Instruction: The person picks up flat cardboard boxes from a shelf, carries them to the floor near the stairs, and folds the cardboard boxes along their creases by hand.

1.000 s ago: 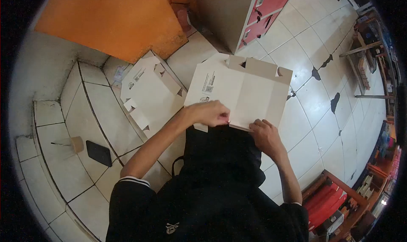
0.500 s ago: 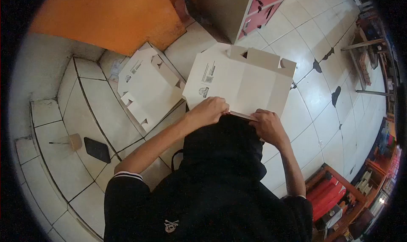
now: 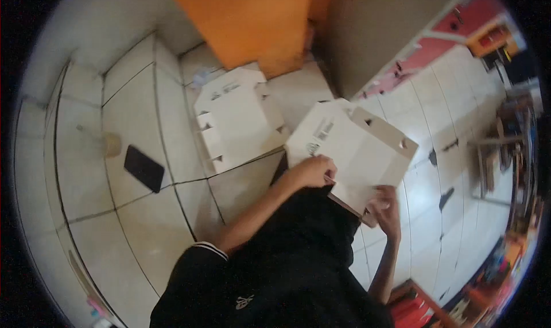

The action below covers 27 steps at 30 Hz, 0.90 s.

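Observation:
A white flat cardboard box point(image 3: 350, 150) with print and cut side flaps lies across my lap, tilted to the right. My left hand point(image 3: 315, 172) pinches its near edge beside the printed panel. At the near right corner, by a small flap, my right hand point(image 3: 384, 208) is blurred; its fingers are bent at the cardboard, and their grip is unclear. To the left, a second printed cardboard piece point(image 3: 241, 118) lies on the tiled floor, apart from both hands.
A black phone point(image 3: 144, 168) and a clear cup point(image 3: 112, 145) stand on the tiles at left. An orange panel point(image 3: 252, 23) and a grey cabinet point(image 3: 379, 29) with red drawers are ahead. Shelving point(image 3: 499, 150) lines the right side.
The view has swung, so the scene appears rotated. The box has tilted clockwise in view, and my right hand has shifted at its near right corner, where a small flap now shows.

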Tool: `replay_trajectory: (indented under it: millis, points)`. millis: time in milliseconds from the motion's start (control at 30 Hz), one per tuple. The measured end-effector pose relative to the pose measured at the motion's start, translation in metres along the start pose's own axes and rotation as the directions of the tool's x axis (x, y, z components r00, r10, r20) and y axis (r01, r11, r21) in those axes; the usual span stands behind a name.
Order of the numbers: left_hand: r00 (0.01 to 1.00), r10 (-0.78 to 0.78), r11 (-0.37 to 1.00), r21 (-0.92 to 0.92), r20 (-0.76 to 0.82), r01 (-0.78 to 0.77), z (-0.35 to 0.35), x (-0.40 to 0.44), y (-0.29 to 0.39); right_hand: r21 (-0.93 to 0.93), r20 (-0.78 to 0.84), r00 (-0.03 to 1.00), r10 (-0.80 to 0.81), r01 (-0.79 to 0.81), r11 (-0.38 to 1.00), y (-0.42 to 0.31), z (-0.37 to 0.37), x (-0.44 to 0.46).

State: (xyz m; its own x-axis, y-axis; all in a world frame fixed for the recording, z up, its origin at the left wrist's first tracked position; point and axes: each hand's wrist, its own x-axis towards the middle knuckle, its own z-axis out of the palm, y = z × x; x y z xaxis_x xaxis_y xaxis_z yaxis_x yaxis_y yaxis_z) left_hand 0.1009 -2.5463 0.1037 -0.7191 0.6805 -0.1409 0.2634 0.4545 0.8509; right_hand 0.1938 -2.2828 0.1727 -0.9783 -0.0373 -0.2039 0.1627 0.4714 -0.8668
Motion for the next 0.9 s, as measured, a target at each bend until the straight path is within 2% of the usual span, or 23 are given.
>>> replay_trajectory:
  millis: [33, 67, 100, 133, 167, 200, 233, 267, 333, 367, 400, 500, 567, 633, 667, 700, 733, 767, 800, 833, 867, 900]
  points:
    - [0.994, 0.062, 0.997, -0.045, -0.086, -0.066, 0.014, -0.008, -0.011, -0.126, -0.247, 0.967, 0.068, -0.101, 0.987, 0.010, -0.002, -0.002]
    - [0.984, 0.029, 0.995, -0.090, -0.174, -0.046, 0.018, -0.022, -0.006, -0.256, -0.457, 0.883, 0.106, -0.244, 0.935, 0.021, -0.005, 0.004]
    - [0.961, 0.045, 0.994, -0.088, -0.272, -0.071, 0.025, -0.032, -0.002, -0.076, -0.522, 0.829, 0.200, -0.278, 0.958, 0.022, -0.005, 0.006]
    - [0.928, 0.068, 0.991, -0.079, -0.365, -0.104, 0.033, -0.040, 0.000, -0.082, -0.507, 0.842, 0.181, -0.256, 0.963, 0.028, -0.007, 0.008]
    - [0.909, 0.096, 0.992, -0.038, -0.407, -0.122, 0.040, -0.046, 0.002, 0.270, -0.272, 0.916, 0.297, -0.223, 0.937, 0.037, -0.009, 0.011]
    - [0.886, 0.126, 0.990, 0.007, -0.447, -0.138, 0.043, -0.048, -0.001, 0.578, 0.007, 0.951, 0.308, -0.255, 0.775, 0.043, -0.009, 0.014]
    - [0.885, 0.170, 0.985, 0.097, -0.434, -0.142, 0.038, -0.048, -0.004, 0.577, 0.037, 0.954, 0.297, -0.263, 0.773, 0.042, -0.007, 0.013]
    - [0.873, 0.159, 0.987, 0.104, -0.461, -0.124, 0.035, -0.051, -0.007, 0.567, 0.061, 0.959, 0.276, -0.261, 0.781, 0.041, -0.006, 0.015]
    - [0.843, 0.138, 0.986, 0.152, -0.520, -0.068, 0.012, -0.065, -0.010, 0.660, 0.155, 0.936, 0.317, -0.337, 0.672, 0.028, 0.010, 0.018]
    - [0.830, 0.086, 0.996, 0.071, -0.552, -0.056, -0.001, -0.073, -0.012, 0.731, 0.099, 0.943, 0.318, -0.286, 0.619, 0.020, 0.027, 0.020]
    - [0.817, 0.089, 0.995, 0.094, -0.570, -0.043, -0.019, -0.083, -0.009, 0.789, 0.097, 0.956, 0.278, -0.244, 0.563, 0.007, 0.041, 0.023]
    - [0.643, 0.138, 0.989, 0.144, -0.753, -0.043, -0.066, -0.123, 0.004, 0.830, 0.108, 0.960, 0.259, -0.231, 0.507, -0.049, 0.083, 0.032]
    - [0.238, 0.006, 0.958, 0.074, -0.971, 0.278, -0.086, -0.138, 0.028, 0.833, 0.181, 0.957, 0.226, -0.271, 0.482, -0.077, 0.113, 0.042]
    - [-0.186, 0.115, 0.937, 0.045, -0.976, 0.346, -0.093, -0.149, 0.010, 0.832, 0.255, 0.953, 0.163, -0.302, 0.465, -0.093, 0.156, 0.058]
    - [-0.189, 0.116, 0.941, 0.047, -0.975, 0.335, -0.088, -0.152, -0.006, 0.856, 0.283, 0.946, 0.157, -0.323, 0.403, -0.097, 0.180, 0.067]
    - [-0.341, -0.240, 0.967, -0.255, -0.909, 0.001, -0.082, -0.158, -0.017, 0.857, 0.339, 0.930, 0.141, -0.367, 0.361, -0.103, 0.200, 0.075]
    - [-0.358, -0.583, 0.807, -0.470, -0.729, -0.359, -0.077, -0.166, -0.031, 0.866, 0.328, 0.927, 0.182, -0.372, 0.335, -0.114, 0.219, 0.079]
    - [-0.366, -0.579, 0.809, -0.458, -0.729, -0.368, -0.069, -0.177, -0.058, 0.893, 0.310, 0.947, 0.088, -0.322, 0.315, -0.106, 0.243, 0.086]
    - [-0.168, -0.775, 0.582, -0.584, -0.609, -0.567, -0.056, -0.189, -0.090, 0.887, 0.307, 0.942, 0.136, -0.335, 0.317, -0.104, 0.266, 0.091]
    - [0.075, -0.885, 0.287, -0.666, -0.460, -0.689, -0.044, -0.201, -0.113, 0.890, 0.338, 0.933, 0.125, -0.360, 0.280, -0.095, 0.287, 0.095]
    - [0.072, -0.886, 0.282, -0.657, -0.457, -0.699, -0.035, -0.209, -0.127, 0.889, 0.367, 0.923, 0.115, -0.384, 0.248, -0.083, 0.306, 0.101]
    - [0.190, -0.912, 0.174, -0.761, -0.364, -0.626, -0.027, -0.214, -0.137, 0.861, 0.427, 0.889, 0.165, -0.456, 0.225, -0.070, 0.325, 0.106]
